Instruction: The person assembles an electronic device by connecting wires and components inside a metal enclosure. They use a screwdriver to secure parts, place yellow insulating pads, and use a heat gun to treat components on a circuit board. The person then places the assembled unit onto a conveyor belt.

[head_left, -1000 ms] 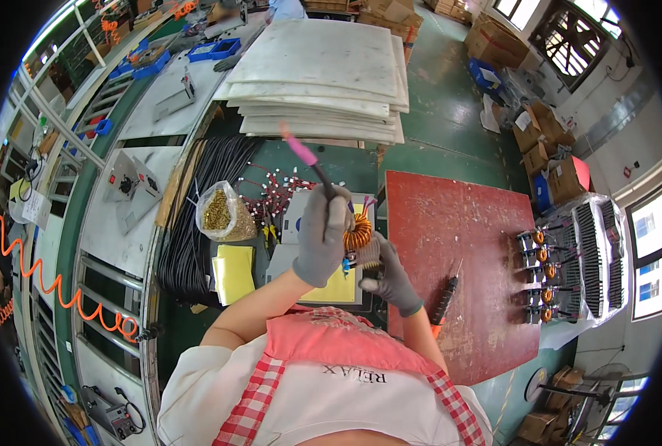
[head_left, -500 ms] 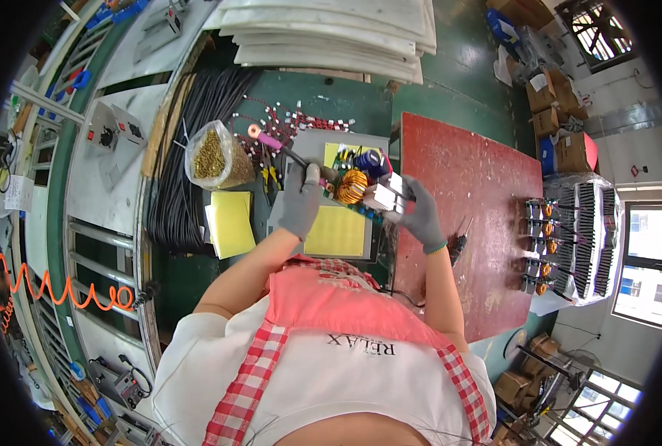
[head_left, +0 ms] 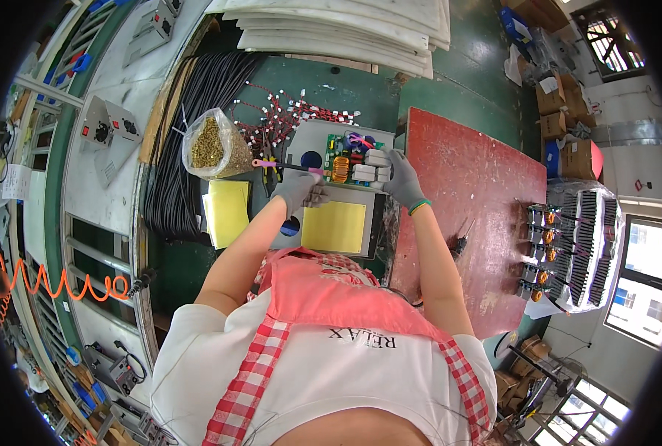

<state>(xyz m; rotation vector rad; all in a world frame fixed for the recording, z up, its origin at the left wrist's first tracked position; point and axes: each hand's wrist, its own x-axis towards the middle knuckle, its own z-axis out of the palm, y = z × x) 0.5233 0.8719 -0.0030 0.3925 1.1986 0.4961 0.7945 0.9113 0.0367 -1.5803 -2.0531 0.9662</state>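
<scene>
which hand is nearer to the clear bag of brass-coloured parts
Left. The left hand is right of the clear bag and slightly lower in view; the right hand is farther right, at the right edge of the circuit board.

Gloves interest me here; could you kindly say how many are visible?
2: one on the left hand, near the lower left corner of the board; one on the right hand, at the board's right edge. Others may be hidden.

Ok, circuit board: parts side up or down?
Up: on the circuit board, the copper coil and white blocks face the camera. Whether it sits fully on the grey panel, cannot tell.
</scene>
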